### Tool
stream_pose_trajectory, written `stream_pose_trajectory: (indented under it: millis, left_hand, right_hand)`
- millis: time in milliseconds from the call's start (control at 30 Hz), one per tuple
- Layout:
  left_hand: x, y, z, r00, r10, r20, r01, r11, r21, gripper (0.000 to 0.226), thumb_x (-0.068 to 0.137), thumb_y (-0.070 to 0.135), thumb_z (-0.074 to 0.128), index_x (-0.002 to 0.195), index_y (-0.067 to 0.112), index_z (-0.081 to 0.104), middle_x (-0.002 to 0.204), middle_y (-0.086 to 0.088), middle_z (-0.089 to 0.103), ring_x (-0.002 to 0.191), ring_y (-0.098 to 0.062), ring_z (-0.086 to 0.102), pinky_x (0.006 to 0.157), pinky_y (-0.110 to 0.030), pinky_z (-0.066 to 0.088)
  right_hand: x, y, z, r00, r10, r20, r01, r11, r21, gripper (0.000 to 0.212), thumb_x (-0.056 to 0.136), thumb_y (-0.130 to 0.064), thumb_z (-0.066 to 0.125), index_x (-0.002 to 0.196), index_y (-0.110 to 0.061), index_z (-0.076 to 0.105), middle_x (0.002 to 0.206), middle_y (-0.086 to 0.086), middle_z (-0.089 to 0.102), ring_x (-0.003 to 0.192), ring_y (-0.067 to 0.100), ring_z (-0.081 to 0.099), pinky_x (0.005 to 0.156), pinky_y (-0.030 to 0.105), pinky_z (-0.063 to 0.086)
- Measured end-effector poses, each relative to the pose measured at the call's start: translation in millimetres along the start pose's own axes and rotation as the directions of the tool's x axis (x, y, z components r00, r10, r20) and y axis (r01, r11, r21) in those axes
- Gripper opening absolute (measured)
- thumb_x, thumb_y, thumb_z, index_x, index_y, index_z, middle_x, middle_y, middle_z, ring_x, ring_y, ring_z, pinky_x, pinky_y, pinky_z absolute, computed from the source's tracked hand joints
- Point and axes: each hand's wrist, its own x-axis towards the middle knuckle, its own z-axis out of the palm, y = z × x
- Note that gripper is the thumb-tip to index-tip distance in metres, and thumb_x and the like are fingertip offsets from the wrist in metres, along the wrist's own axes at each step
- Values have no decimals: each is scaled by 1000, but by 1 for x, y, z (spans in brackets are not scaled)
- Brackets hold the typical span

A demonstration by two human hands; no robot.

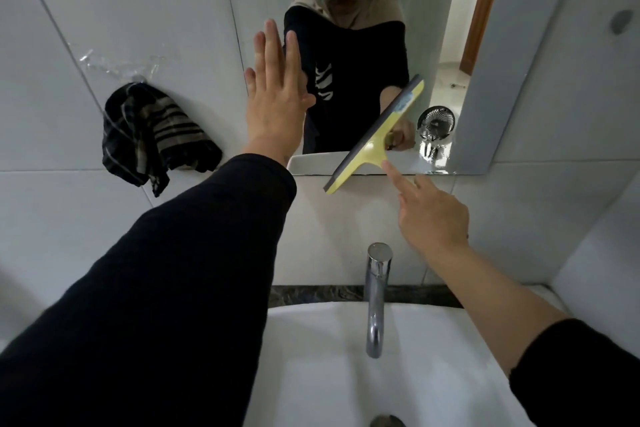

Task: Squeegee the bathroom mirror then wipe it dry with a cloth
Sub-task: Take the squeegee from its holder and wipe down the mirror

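The bathroom mirror hangs on the tiled wall above the basin. A yellow squeegee with a grey rubber blade lies tilted against the mirror's lower edge, its blade running from upper right to lower left. My right hand grips its handle from below, index finger stretched along it. My left hand is flat and open, fingers apart, pressed at the mirror's left edge. A dark striped cloth hangs from a clear hook on the wall, left of the mirror.
A chrome tap stands behind the white basin, directly below the squeegee. The mirror reflects a person wearing a headset, a small fan and a doorway. White tiles cover the wall on both sides.
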Motion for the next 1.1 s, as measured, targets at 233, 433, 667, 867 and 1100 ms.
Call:
stream_pose_trajectory:
  millis: [233, 433, 667, 867, 1100]
  left_hand:
    - [0, 17, -6, 995, -95, 17, 95, 995, -18, 78, 90, 13, 46, 151, 10, -2, 158, -20, -11, 146, -36, -6, 117, -56, 9]
    - [-11, 56, 8, 1000, 23, 11, -22, 1000, -9, 73, 92, 16, 41, 152, 15, -1, 159, -15, -9, 146, -32, -9, 114, -56, -2]
    - [-18, 94, 37, 984, 159, 81, -166, 983, 78, 88, 85, 22, 63, 152, 22, 5, 160, -15, -3, 146, -35, -5, 114, -56, 3]
    - [-19, 100, 46, 990, 114, 88, -121, 989, 80, 99, 79, 19, 72, 152, 23, 4, 159, -16, -3, 146, -37, -6, 114, -58, 8]
    - [-19, 100, 48, 991, 114, 74, -118, 991, 61, 97, 80, 18, 69, 152, 23, 5, 159, -16, -4, 146, -37, -8, 115, -57, 5]
  right_hand:
    - [-10, 41, -3, 993, 117, 19, -118, 989, 92, 60, 100, -25, 36, 147, -50, 9, 98, 0, 50, 62, 21, 47, 52, 29, 37]
    - [-15, 65, -6, 985, 164, 62, -170, 977, 131, 57, 100, -26, 35, 146, -51, 11, 93, -2, 46, 65, 20, 46, 55, 29, 34]
    - [-19, 87, -2, 972, 216, 92, -231, 951, 204, 56, 100, -27, 36, 145, -51, 13, 92, -3, 45, 71, 20, 46, 59, 31, 36]
    - [-25, 91, 11, 967, 241, 82, -255, 921, 294, 57, 99, -27, 38, 145, -52, 13, 90, -4, 44, 73, 19, 45, 62, 32, 38]
    - [-31, 93, 25, 960, 265, 92, -281, 900, 332, 59, 98, -26, 42, 145, -51, 16, 88, -3, 48, 73, 19, 51, 60, 33, 43]
